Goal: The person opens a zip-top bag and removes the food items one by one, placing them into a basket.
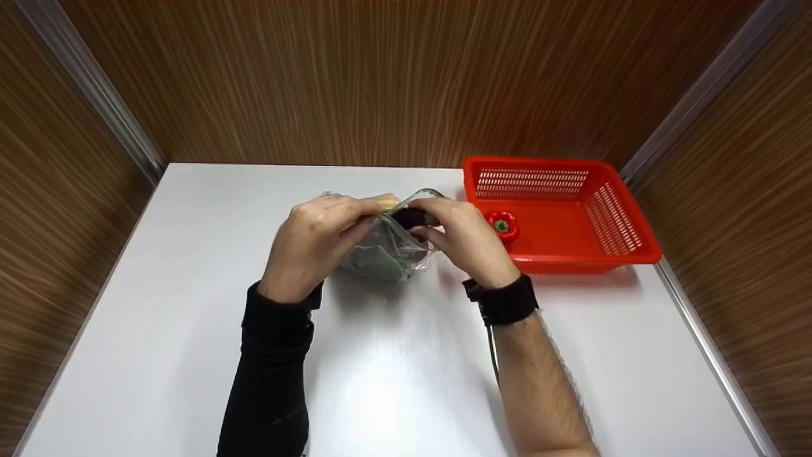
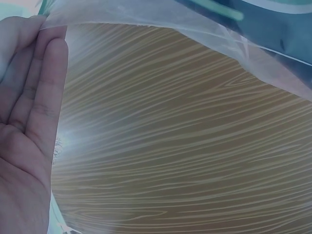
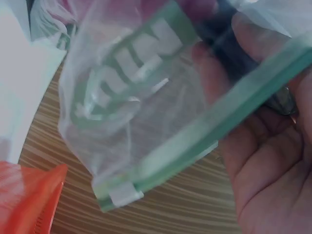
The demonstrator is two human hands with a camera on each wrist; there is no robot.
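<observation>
A white table [image 1: 190, 266] bears a red basket [image 1: 628, 254].

White table [image 1: 190, 266] fills lower part of my head view, surface smooth, glossy, soft pale glare near bottom centre. Back wall [image 1: 393, 76] across top of frame: brown wood-grain panel, fine streaks running mostly vertical. Side walls, same wood grain, close in at left edge [image 1: 44, 241] and right edge [image 1: 761, 209]. Grey metal strips [image 1: 95, 89] run diagonally down both upper corners where walls meet; another follows table's right side. Light even, from above, faint shadows on tabletop. I see no window, no floor.
</observation>
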